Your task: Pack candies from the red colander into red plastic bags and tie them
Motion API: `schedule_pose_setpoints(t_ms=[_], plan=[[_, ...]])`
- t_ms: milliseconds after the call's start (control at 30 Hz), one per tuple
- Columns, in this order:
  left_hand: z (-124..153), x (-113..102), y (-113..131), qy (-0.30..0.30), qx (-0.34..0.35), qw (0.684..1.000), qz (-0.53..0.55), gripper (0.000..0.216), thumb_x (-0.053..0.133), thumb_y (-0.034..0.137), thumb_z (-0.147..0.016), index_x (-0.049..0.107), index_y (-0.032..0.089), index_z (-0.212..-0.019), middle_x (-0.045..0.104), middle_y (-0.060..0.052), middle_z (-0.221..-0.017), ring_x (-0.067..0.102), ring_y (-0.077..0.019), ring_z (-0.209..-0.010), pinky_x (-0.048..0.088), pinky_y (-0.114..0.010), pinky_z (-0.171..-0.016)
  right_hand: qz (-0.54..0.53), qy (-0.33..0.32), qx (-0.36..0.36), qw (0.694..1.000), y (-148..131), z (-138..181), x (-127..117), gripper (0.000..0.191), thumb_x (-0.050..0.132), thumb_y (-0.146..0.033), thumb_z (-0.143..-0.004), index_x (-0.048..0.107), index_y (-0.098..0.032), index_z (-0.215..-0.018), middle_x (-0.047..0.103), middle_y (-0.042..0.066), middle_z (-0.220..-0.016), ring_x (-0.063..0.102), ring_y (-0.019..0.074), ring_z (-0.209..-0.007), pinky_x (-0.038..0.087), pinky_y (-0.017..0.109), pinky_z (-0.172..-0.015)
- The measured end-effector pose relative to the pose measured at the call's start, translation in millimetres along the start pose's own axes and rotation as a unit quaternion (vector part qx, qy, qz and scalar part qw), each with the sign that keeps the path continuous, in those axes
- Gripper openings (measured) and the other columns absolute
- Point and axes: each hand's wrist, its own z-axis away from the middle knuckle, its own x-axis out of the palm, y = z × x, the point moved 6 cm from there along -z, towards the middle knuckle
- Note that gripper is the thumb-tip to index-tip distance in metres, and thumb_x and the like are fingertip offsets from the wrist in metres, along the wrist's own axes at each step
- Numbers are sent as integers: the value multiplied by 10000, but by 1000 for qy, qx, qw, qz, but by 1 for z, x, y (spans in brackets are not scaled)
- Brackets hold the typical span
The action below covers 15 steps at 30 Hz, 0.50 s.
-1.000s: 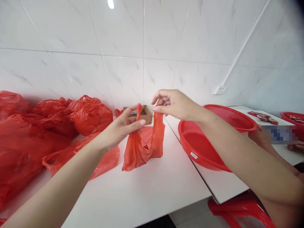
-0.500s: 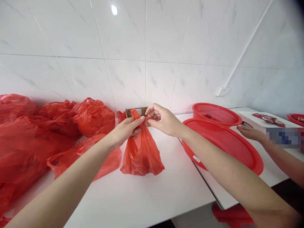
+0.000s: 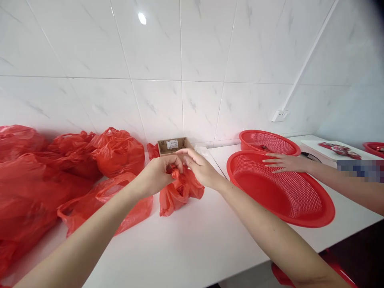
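Carrier bag (image 3: pixel 174 201): top gathered into a tight bunch, knot completion can't be told. Left hand (image 3: pixel 158 175) pinches the bunch; right hand (image 3: pixel 200 167) sits alongside, grip unclear. Bag lies below and between them on the worktop (image 3: pixel 192 240), just in front of the cardboard box (image 3: pixel 162 148) near the back edge.

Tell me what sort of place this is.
Probably a packing or sorting workroom: bulging red bags heaped on a white table, red mesh baskets to the right, and a co-worker's hand over one of them.
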Motion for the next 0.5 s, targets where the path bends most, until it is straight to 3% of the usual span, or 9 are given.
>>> schedule_pose_setpoints(t_ms=[100,200,300,367,500], plan=[[2,-2,-5,93,28,994,-43,229,473,30,-664,575,210,-763,580,42,-686,460,-96,-557,355,-209,-508,-48,-13,6,999,10,4,10,266,433,-284,-976,558,-257,-1209,614,30,-1146,592,148,-1002,477,320,-909],[5,-2,-6,136,71,986,-61,295,481,35,-699,629,215,-881,633,1,-882,528,-115,-662,423,-231,-577,-96,-51,36,993,15,13,15,236,470,-327,-964,577,-233,-1151,636,24,-999,600,139,-832,495,297,-781],[11,2,-2,116,107,986,-53,278,518,122,-807,696,235,-987,671,-31,-1014,615,-152,-845,496,-258,-711,-82,-65,47,993,17,21,12,203,492,-370,-953,599,-198,-943,606,9,-869,558,133,-777,461,276,-728],[15,6,0,80,109,990,-50,262,524,206,-870,711,240,-1050,695,-44,-997,639,-173,-901,513,-283,-784,-49,-60,38,996,12,28,8,226,496,-385,-950,578,-195,-857,578,-6,-824,525,125,-756,432,256,-697],[33,6,-14,31,50,996,-67,308,490,341,-925,696,249,-1135,726,-65,-1010,662,-208,-920,524,-318,-822,74,-29,27,996,3,45,-2,235,454,-378,-968,548,-216,-827,582,-31,-764,499,113,-681,386,239,-647]])
